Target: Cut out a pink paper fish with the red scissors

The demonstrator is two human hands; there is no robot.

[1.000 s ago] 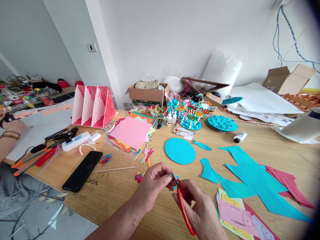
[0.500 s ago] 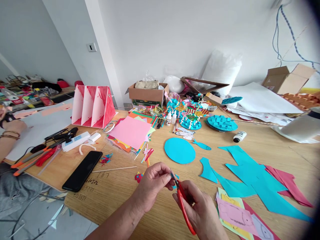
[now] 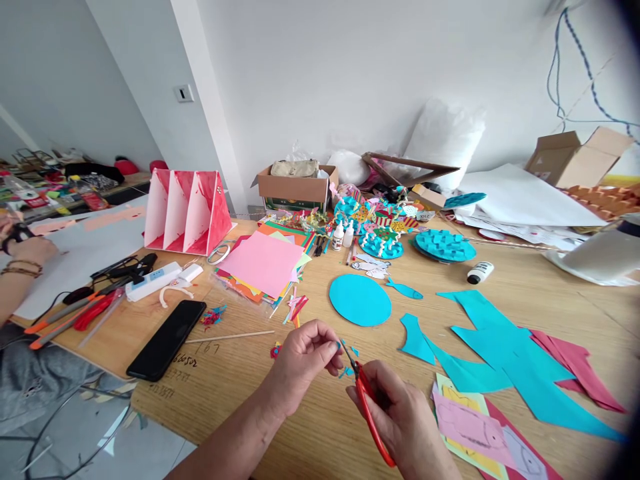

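My left hand (image 3: 300,363) is pinched shut on a tiny scrap of blue paper (image 3: 339,345) just above the wooden table (image 3: 240,387). My right hand (image 3: 400,417) grips red-handled scissors (image 3: 367,410), whose blades point up at that scrap. Small blue snippets (image 3: 354,350) lie on the table beside the blade tips. A blue paper oval (image 3: 360,300) and a small blue paper fish (image 3: 404,290) lie flat a little beyond my hands.
Blue and red paper offcuts (image 3: 505,363) spread to the right, drawn sheets (image 3: 470,427) near my right hand. A black phone (image 3: 166,339), a wooden stick (image 3: 230,337), coloured paper stack (image 3: 263,263), glue bottles (image 3: 343,235) and boxes (image 3: 296,189) sit beyond. Another person's arm (image 3: 20,263) rests at far left.
My left hand has pulled slightly left and away from the scissors. Loose blue snippets now lie beside the blades. The scissors have shifted little.
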